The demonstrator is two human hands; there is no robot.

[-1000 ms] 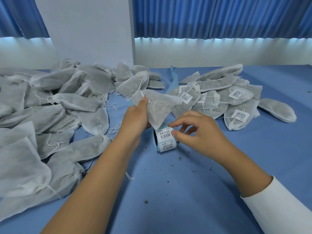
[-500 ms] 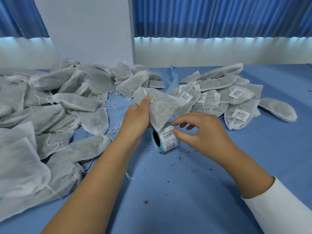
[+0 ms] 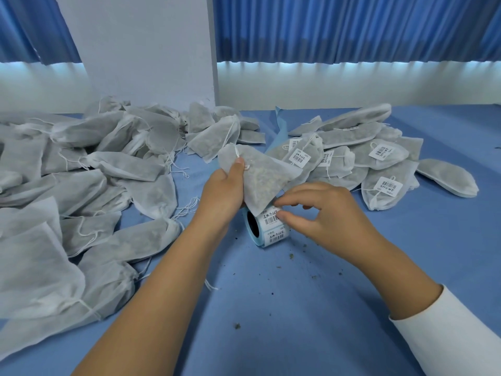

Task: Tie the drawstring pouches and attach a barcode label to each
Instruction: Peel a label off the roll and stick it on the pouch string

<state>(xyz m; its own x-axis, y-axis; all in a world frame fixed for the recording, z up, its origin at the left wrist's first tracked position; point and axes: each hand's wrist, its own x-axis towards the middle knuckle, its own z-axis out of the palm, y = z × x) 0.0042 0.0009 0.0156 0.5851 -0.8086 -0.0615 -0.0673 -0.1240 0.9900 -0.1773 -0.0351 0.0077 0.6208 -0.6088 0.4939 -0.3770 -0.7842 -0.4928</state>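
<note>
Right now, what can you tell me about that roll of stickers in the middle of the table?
The roll of labels lies on its side on the blue table, its dark hollow core facing left. White paper labels printed with black barcodes and text sit on a pale blue backing strip; two show. The right hand pinches the upper label's edge with thumb and fingertip. A grey pouch, gripped by the left hand, hangs over the roll's top and hides part of it. Dark crumbs lie nearby.

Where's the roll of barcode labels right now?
Head view, centre: the label roll lies on the blue table, just below the pouch held by the left hand, with the right hand pinching at its top label.
</note>
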